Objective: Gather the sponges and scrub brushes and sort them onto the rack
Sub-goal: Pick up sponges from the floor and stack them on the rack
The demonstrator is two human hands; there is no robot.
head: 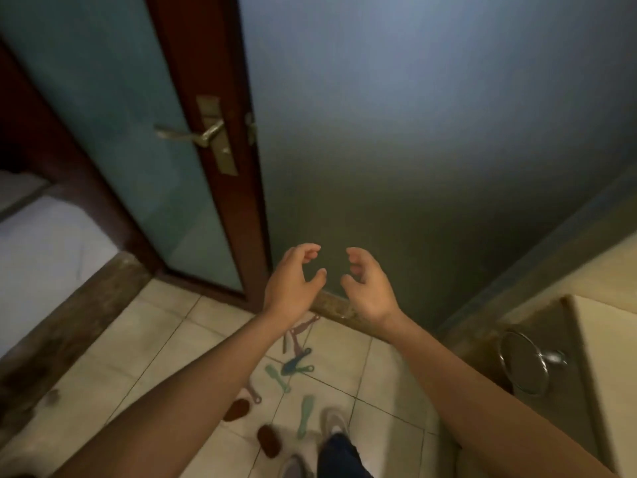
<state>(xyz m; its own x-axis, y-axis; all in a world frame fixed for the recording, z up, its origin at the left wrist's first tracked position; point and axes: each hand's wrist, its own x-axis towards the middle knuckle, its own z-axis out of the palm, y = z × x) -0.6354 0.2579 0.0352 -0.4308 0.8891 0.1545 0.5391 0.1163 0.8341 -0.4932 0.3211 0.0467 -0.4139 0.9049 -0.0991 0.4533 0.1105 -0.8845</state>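
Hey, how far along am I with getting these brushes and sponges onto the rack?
Done: nothing visible; no rack is in view. In hand: nothing; the left hand and right hand are raised, empty, fingers loosely curled. Left: everything. The blue brush, two green brushes, reddish brushes and two brown oval pieces all lie scattered on the floor tiles.

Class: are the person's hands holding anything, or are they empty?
Empty. The left hand and right hand hover with fingers loosely curved and nothing between them; the scrub brushes lie below on the tiled floor.
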